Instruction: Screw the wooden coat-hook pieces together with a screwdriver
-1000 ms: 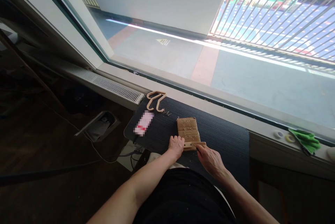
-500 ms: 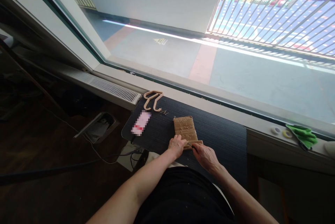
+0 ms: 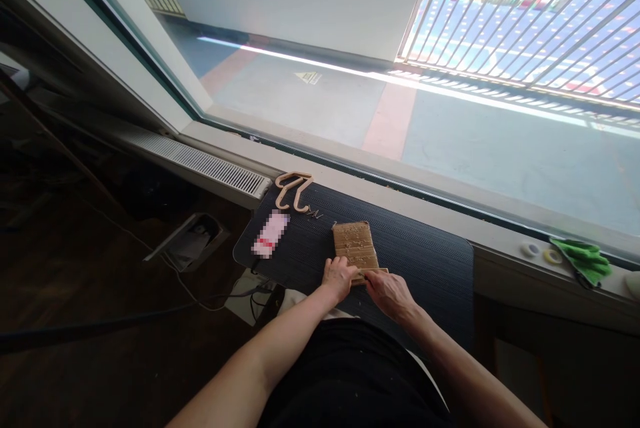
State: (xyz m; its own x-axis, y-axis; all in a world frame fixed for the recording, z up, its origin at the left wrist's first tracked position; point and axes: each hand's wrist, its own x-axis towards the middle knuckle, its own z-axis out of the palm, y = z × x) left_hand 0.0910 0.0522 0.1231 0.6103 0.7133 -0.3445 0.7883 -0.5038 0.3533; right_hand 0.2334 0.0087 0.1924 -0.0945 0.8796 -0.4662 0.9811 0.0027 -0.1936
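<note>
A thin wooden sheet (image 3: 353, 243) with cut-out shapes lies on a dark ribbed mat (image 3: 425, 261) by the window. My left hand (image 3: 337, 277) rests with curled fingers on the sheet's near left corner. My right hand (image 3: 386, 291) is pinched at the sheet's near edge, where a narrow wooden strip (image 3: 376, 271) sticks out to the right. What the fingertips hold is too small to make out.
Curved wooden hook-shaped pieces (image 3: 293, 189) and a few tiny parts lie at the mat's far left, beside a blurred pink-and-white item (image 3: 271, 233). A green cloth (image 3: 583, 260) and tape rolls (image 3: 541, 253) sit on the sill at right. A floor vent (image 3: 200, 163) and cables lie to the left.
My right hand has slid left along the sheet's near edge, closer to my left hand. The view has shifted slightly; the sheet stays in place.
</note>
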